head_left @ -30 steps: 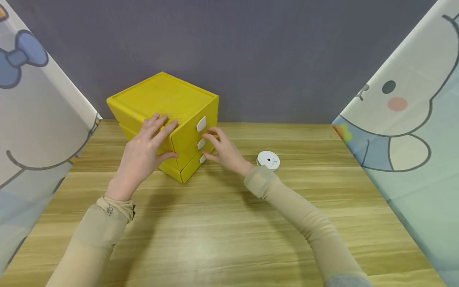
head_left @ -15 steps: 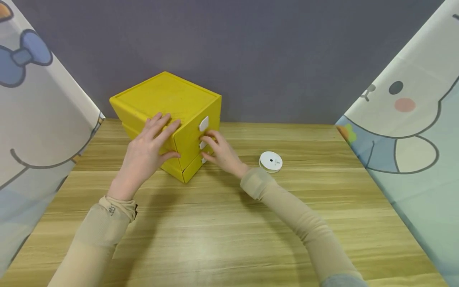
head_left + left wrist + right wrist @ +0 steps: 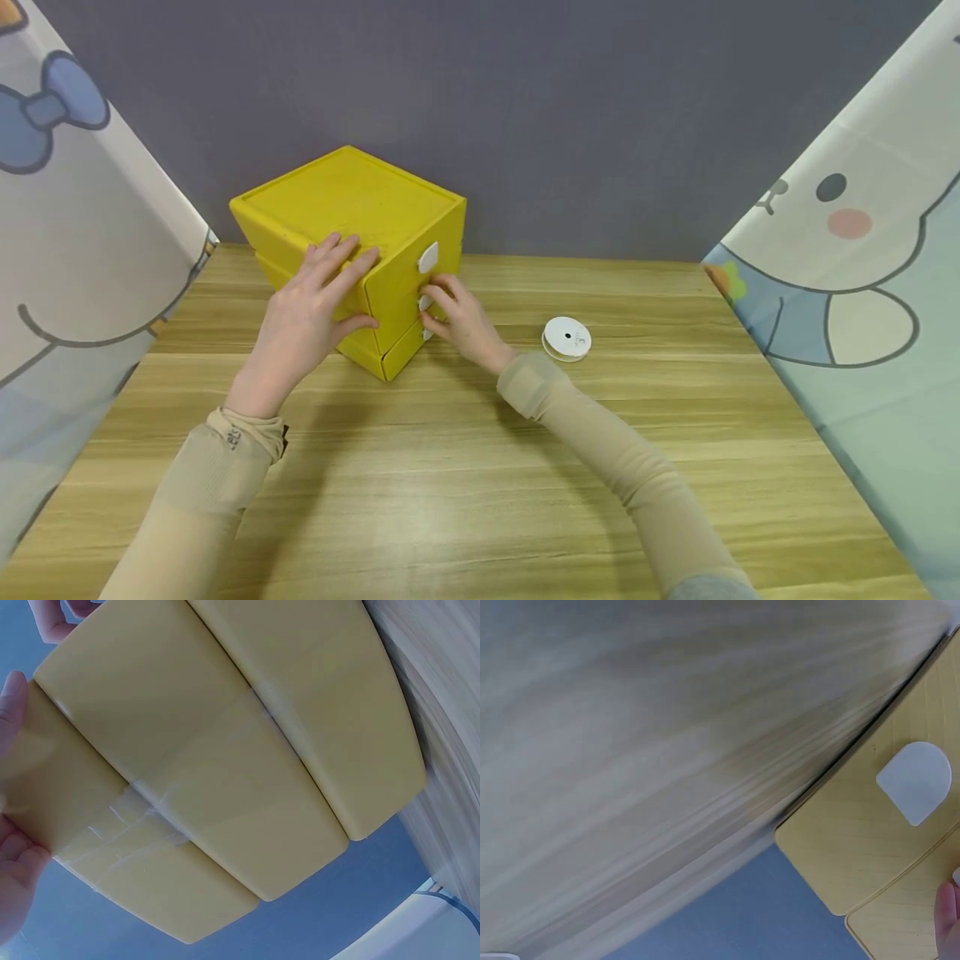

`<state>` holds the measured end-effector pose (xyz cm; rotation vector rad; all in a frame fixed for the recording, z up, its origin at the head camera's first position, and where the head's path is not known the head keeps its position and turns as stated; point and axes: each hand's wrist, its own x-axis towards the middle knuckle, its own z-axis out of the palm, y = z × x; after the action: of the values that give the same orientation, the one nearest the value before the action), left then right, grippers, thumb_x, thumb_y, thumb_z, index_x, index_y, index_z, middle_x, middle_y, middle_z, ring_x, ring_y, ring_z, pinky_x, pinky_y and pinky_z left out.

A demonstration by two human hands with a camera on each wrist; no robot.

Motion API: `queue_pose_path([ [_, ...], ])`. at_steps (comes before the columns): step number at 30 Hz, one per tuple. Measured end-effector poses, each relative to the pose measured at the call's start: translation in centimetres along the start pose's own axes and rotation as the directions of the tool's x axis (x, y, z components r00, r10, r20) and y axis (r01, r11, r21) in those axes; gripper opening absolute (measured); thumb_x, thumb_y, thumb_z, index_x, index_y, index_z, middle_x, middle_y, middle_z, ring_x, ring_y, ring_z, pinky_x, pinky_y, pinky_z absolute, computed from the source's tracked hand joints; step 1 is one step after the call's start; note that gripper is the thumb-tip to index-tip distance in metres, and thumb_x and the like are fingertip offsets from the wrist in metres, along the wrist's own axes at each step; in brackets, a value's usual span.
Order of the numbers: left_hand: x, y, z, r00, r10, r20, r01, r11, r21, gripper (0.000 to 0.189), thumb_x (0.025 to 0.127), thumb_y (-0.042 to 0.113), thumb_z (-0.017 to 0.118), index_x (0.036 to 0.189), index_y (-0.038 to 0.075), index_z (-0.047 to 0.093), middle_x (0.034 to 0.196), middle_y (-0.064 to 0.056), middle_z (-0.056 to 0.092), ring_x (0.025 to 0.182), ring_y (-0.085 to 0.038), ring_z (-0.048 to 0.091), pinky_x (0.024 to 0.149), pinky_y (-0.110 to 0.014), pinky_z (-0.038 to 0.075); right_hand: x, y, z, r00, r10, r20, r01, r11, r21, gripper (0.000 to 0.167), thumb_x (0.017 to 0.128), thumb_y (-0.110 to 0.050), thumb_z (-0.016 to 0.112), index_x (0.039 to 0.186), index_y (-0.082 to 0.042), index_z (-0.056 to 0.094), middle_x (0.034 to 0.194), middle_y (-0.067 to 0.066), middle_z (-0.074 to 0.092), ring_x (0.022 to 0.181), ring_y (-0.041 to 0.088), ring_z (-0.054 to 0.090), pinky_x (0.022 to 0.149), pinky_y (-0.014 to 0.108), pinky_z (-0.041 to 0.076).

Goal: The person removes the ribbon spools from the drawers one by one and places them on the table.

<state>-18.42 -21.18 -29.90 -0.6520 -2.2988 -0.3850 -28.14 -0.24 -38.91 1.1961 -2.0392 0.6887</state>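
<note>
A yellow drawer box (image 3: 352, 200) with three stacked drawers stands at an angle in the head view, its front facing right. My left hand (image 3: 296, 321) rests on its near corner, fingers extended onto the top and thumb against the side. My right hand (image 3: 468, 325) is at the front and pinches the white handle (image 3: 425, 302) of the middle drawer. The upper handle (image 3: 428, 257) stays uncovered above it. In the right wrist view the bottom handle (image 3: 916, 782) shows beside the fingertips (image 3: 946, 915). All drawers look closed.
A white spool (image 3: 567, 338) lies on the wooden table (image 3: 450, 483), right of the box. Behind stands a grey panel (image 3: 570, 125). Cartoon-printed cloths (image 3: 832, 275) bound the table on the left and right. Clear tape (image 3: 135, 817) crosses the box's side.
My right hand has closed in on the middle drawer's handle, its fingers drawing together there. My left hand keeps its place on the box. The view has shifted slightly.
</note>
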Motion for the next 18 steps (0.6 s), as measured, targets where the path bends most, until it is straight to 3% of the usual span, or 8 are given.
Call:
queue_pose_path([
  [18,0.1,-0.1,0.0,1.0,0.004,0.007,-0.005,1.0,0.024,0.085,0.059,0.019,0.089,0.136,0.01,0.054,0.139,-0.02,0.052,0.132,-0.04,0.046,0.109,-0.055,0.041,-1.2,-0.3,-1.7,1.0,-0.01,-0.005,0.01,0.999,-0.047,0.023,0.078,-0.001,0.069,0.1,-0.001,0.061,0.103,0.015,0.058,0.088,0.022,0.063,0.081,0.021,0.058],
])
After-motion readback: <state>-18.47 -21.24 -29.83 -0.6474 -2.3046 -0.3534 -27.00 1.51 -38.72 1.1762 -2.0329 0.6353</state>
